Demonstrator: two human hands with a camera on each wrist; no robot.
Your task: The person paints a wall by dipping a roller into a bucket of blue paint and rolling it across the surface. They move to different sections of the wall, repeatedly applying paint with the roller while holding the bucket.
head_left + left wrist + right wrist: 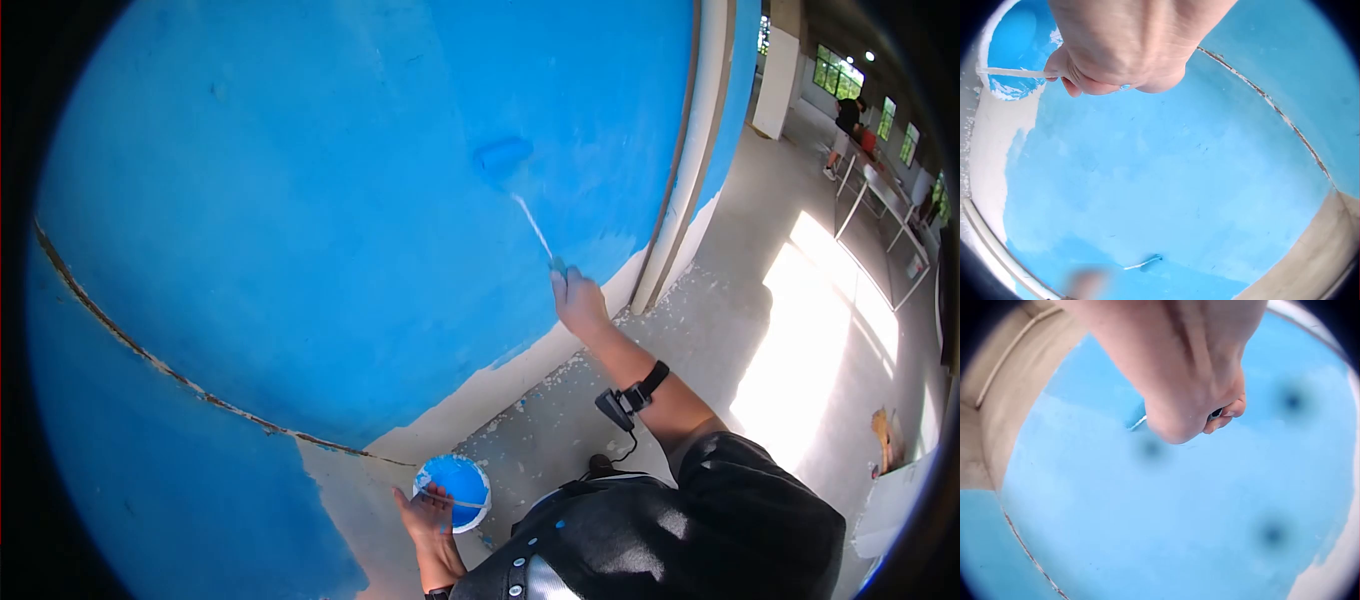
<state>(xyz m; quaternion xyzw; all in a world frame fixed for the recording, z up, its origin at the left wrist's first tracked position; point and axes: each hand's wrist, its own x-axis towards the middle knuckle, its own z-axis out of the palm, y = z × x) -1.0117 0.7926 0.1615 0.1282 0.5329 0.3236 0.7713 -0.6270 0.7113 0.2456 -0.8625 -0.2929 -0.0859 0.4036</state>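
Observation:
My right hand grips the handle of a paint roller, its blue sleeve against the blue wall. A pale rod joins sleeve and handle. In the right wrist view, that hand has its fingers curled, and it hides most of the roller. Down at the left, my left hand holds a white bucket of blue paint by its pale strap-like handle. The left wrist view has this handle running into the curled fingers of the hand.
An unpainted pale strip runs along the wall's foot, and a cracked seam crosses the left side. A pale vertical post borders the wall at right. Farther off, a person stands by white-legged tables on the grey floor.

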